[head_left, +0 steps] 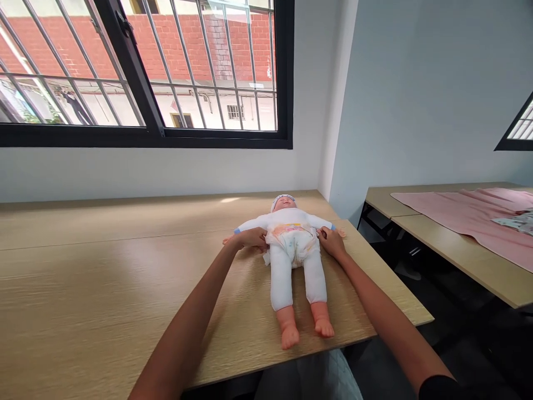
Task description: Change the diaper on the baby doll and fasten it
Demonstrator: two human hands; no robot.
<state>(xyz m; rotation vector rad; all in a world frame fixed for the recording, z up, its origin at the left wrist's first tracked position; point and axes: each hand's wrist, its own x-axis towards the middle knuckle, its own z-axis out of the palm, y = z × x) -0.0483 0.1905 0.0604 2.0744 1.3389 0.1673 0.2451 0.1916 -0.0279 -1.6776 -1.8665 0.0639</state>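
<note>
Head camera, from the left: a sliding window in a black frame (285, 72), metal bars beyond its glass, sits above a long pale wood-grain table (104, 289). Moving right, I see the person's bare left hand (252, 238), its fingers curled against one side of a white disposable diaper with an orange-tinted print (293, 244). That diaper lies over the hips of a baby doll in a white body suit (287, 215), stretched on its back near the table's right end — capped head away from the person, bare feet towards the near edge, arms spread wide. At the diaper's other side is the right hand (332, 240), thumb and fingers bent close together. The two hands are well apart, with the doll's waist between them; whether either one grips the diaper, I cannot tell from here. Farther right, a pink cloth (453, 208) covers part of a second wood-topped table (441, 236).
</note>
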